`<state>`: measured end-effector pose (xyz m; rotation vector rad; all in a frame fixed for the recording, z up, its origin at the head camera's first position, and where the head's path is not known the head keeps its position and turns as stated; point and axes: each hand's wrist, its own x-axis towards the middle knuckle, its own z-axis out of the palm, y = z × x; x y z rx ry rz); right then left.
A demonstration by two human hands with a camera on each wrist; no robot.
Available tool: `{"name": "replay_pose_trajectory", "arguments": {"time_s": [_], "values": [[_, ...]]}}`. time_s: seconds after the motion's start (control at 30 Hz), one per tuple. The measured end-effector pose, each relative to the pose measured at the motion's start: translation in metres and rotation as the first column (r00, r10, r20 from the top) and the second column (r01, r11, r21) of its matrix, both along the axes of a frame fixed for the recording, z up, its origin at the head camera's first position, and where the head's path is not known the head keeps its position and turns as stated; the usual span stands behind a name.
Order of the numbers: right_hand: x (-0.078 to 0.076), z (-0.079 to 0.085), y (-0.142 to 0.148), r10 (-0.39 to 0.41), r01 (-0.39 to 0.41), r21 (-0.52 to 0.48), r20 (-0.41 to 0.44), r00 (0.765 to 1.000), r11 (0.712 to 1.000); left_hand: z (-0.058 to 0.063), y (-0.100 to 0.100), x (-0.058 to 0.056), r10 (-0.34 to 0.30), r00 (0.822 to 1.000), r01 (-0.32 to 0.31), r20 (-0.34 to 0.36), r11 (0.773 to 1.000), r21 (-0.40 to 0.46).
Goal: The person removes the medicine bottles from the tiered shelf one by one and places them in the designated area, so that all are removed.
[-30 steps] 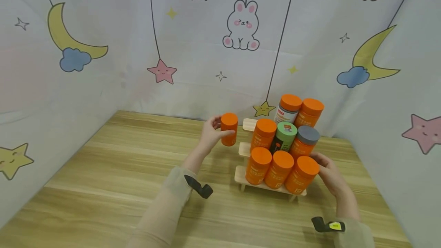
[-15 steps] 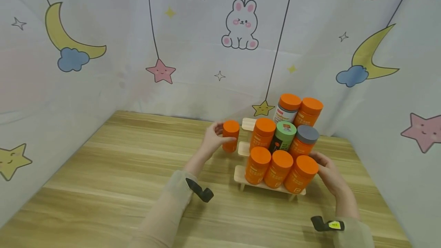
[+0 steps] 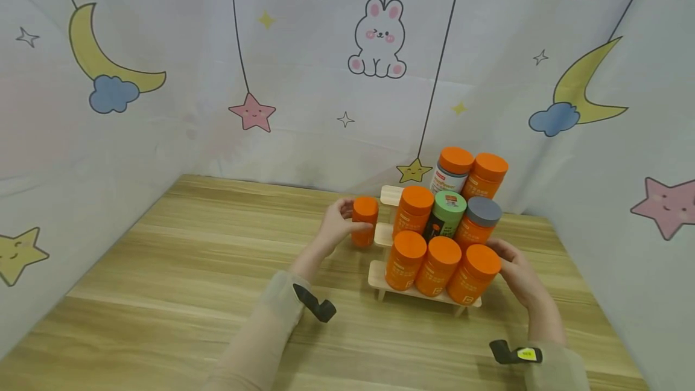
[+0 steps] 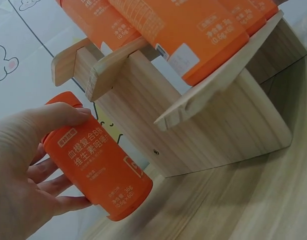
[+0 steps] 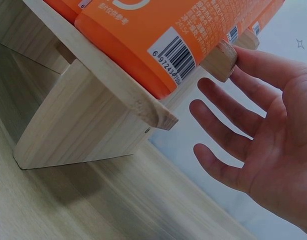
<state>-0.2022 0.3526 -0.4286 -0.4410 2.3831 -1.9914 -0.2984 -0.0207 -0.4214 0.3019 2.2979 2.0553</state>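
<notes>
My left hand grips an orange bottle by its sides, just left of the wooden tiered rack. In the left wrist view this bottle is apart from the rack, and its base looks close to the table. My right hand is at the rack's right side. Seen from the right wrist, its fingers are spread and loosely bent, with one fingertip touching a shelf end. Three orange jars, the middle one being this jar, line the front tier.
On the middle tier stand an orange jar, a green-lidded dark jar and a grey-lidded orange jar. The top tier bears a white-labelled jar and an orange jar. A printed curtain hangs behind the wooden table.
My left hand has lowered the orange bottle beside the rack, bringing it slightly nearer to me. My right hand has kept its place at the rack's right side.
</notes>
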Motion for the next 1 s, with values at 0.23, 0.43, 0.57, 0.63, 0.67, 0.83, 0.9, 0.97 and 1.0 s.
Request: {"name": "replay_pose_trajectory", "arguments": {"time_s": [0.23,0.43,0.57,0.63,0.67,0.83,0.9,0.97,1.0], "values": [[0.001,-0.001,0.0,0.004,-0.004,-0.012,-0.004,1.0,1.0,-0.004,0.001,0.0,-0.017,1.0,0.017,0.002,1.0,-0.025],[0.001,-0.001,0.0,-0.006,0.006,-0.003,0.001,1.0,1.0,-0.005,0.002,0.001,-0.03,1.0,0.03,-0.001,0.999,-0.027],[0.0,-0.001,0.0,-0.007,0.007,0.002,0.003,1.0,1.0,-0.007,0.002,0.001,-0.033,0.999,0.033,0.0,0.999,-0.035],[0.0,-0.002,0.001,-0.003,0.003,-0.001,0.0,1.0,1.0,-0.008,0.003,0.001,-0.04,0.999,0.04,0.006,0.999,-0.033],[0.0,-0.002,0.001,-0.001,0.001,-0.003,-0.001,1.0,1.0,-0.009,0.003,0.0,-0.044,0.999,0.044,0.008,0.999,-0.032],[-0.001,-0.001,0.001,0.008,-0.008,-0.002,-0.003,1.0,1.0,-0.011,0.004,0.001,-0.047,0.999,0.047,-0.003,0.999,-0.028],[-0.001,-0.001,0.0,0.007,-0.007,0.004,-0.001,1.0,1.0,-0.012,0.004,0.001,-0.044,0.999,0.044,-0.003,0.999,-0.026],[-0.001,-0.001,0.0,0.008,-0.008,0.007,-0.001,1.0,1.0,-0.012,0.005,0.001,-0.041,0.999,0.041,0.001,0.999,-0.021],[-0.001,-0.001,0.0,0.009,-0.009,0.006,-0.002,1.0,1.0,-0.012,0.005,0.002,-0.04,0.999,0.04,0.004,0.999,-0.019]]}}
